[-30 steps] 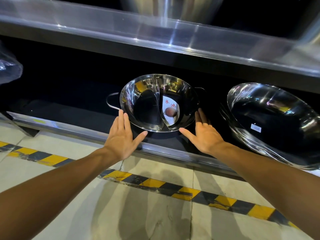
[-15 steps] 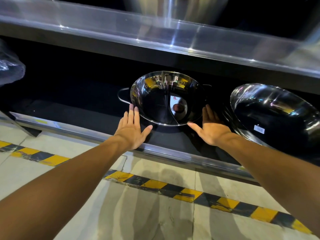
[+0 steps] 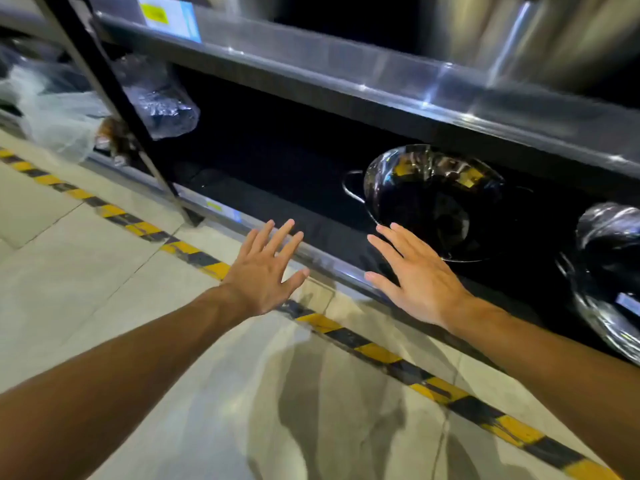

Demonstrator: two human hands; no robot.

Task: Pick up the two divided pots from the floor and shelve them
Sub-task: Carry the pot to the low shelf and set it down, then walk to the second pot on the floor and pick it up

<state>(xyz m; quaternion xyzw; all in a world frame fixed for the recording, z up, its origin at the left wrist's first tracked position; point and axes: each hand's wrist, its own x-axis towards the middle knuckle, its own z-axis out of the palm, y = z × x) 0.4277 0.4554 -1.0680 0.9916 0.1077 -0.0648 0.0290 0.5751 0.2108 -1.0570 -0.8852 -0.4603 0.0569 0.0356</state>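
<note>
The pot sits on the dark bottom shelf at centre right of the frame, tipped up so its mirror-bright inside faces you, with a loop handle showing on its left side. The blur hides any divider, so you cannot make it out here.

Biggest thing in front of you is the floor: pale tiles with thin seams, filling the lower left and bottom. A tape line of yellow and black stripes runs across it from the left edge down to the lower right corner, in front of the rack. Above, a steel shelf spans the top of the frame, with large shiny vessels blurred on it. A black post slants down from the upper left to the floor. Left of it lie clear plastic bags, crumpled.

At the right edge a second shiny pan leans on the same bottom shelf, well apart from your hands, with a small pale sticker low on it, unreadable. A label with a yellow patch sits on the upper shelf edge at top left; its writing is too blurred to read.

Your left hand is spread flat and empty over the shelf's front lip. Your right hand is also splayed and empty, its fingertips just by the pot's lower rim.
</note>
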